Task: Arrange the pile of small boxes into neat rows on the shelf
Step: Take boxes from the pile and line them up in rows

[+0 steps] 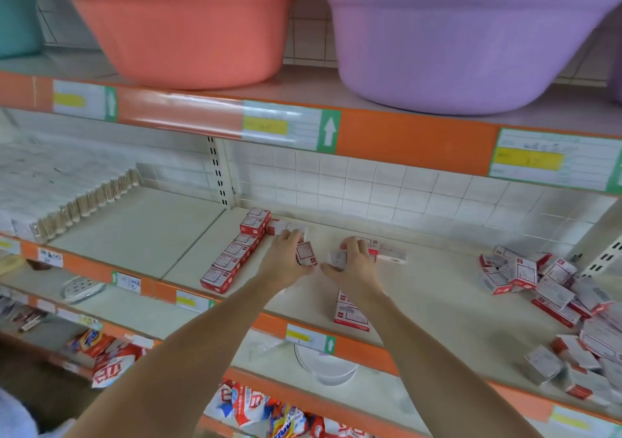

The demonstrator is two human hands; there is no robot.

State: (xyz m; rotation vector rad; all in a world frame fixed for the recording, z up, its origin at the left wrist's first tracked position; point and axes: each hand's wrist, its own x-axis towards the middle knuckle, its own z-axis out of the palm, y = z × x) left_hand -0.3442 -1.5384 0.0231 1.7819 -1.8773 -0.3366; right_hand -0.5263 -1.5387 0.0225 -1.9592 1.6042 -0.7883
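Observation:
A neat row of small red-and-white boxes (235, 252) runs front to back along the left side of the shelf (437, 303). A loose pile of the same boxes (552, 289) lies at the right end. My left hand (286, 259) reaches to the back of the shelf, holding a small box (306, 253) between thumb and fingers. My right hand (353, 262) is closed on another small box (338, 258), beside several boxes lying at the back (387, 252). Two stacked boxes (350, 313) sit near the front, partly hidden by my right forearm.
Above, an orange basin (188, 26) and a purple basin (464, 40) sit on the upper shelf, whose orange edge (404, 134) overhangs. Packs of wooden sticks (84, 201) fill the left bay. A white dish (326, 367) and bagged goods (111, 353) lie on lower shelves.

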